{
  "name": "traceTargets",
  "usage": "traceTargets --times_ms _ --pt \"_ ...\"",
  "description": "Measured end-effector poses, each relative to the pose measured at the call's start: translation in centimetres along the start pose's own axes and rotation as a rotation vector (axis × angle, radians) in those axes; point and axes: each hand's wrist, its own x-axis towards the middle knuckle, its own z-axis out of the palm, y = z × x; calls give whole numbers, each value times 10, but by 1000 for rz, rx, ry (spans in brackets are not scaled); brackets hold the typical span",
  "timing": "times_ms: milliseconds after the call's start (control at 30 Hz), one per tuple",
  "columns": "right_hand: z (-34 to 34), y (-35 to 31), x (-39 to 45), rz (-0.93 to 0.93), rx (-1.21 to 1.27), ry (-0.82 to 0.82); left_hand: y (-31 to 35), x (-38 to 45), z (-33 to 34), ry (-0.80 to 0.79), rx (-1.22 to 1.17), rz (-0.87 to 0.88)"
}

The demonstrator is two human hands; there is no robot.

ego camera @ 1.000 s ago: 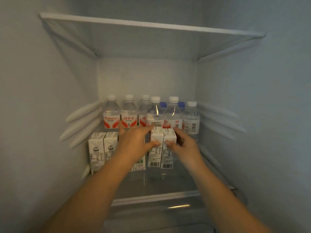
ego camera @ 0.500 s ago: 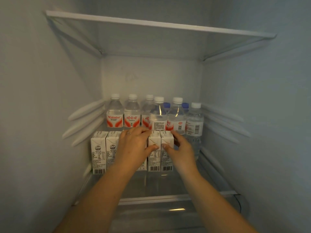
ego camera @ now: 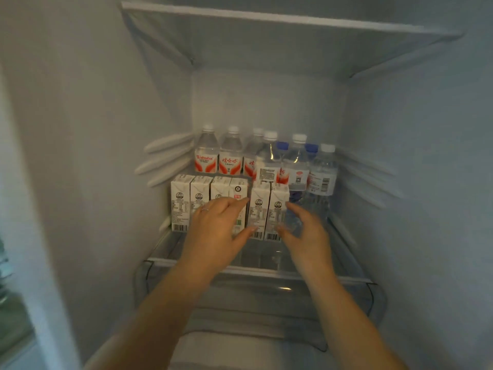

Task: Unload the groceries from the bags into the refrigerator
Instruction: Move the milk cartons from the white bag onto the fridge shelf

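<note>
- Left hand point(ego camera: 217, 231) was open, fingers spread and loosely bent, hovering right in front of the row of cartons point(ego camera: 229, 206). It covered the lower halves of the third and fourth ones, and I honestly couldn't tell if the fingertips were touching them or just off them. Not gripping anything, though.
- Right hand point(ego camera: 304, 233) was open too, thumb and fingers curved like a loose C and a bit blurred. It sat just right of the last carton point(ego camera: 277, 209), holding nothing.
- The key bit: the right-hand pair of cartons point(ego camera: 268, 209) stood between the two hands, upright with the long axis vertical. There was a slim gap between that pair and the four cartons on the left. The right hand looked nearer to the pair's outer side, so if the gap needed closing I'd guess a nudge leftward from that hand would do it.
- All six cartons stood on the glass shelf point(ego camera: 186, 260) toward the front, with the water bottles point(ego camera: 266, 158) lined up behind them against the back wall.
- Further out, the upper shelf point(ego camera: 280, 20) overhead and the clear drawer point(ego camera: 266, 295) under the glass.
- No bags in view, so I couldn't say how much was left to unload.
</note>
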Motion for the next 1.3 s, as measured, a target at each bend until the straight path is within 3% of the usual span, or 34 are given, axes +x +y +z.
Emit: traceTargets --times_ms 300,500,867,1067,1300 --pt "18 -17 -39 -67 -146 -126 -10 -110 -46 -151 161 -135" --pt "16 -40 -89 -100 -206 -170 -1 -146 -74 -313 68 -254" --pt "-19 -69 -304 -48 -366 -169 18 -293 -161 -437 48 -89" --pt "-59 -88 -429 162 -470 -244 56 -366 -176 -620 -80 -22" --pt "-146 -83 -548 425 -555 -142 148 -411 -174 -752 -210 200"
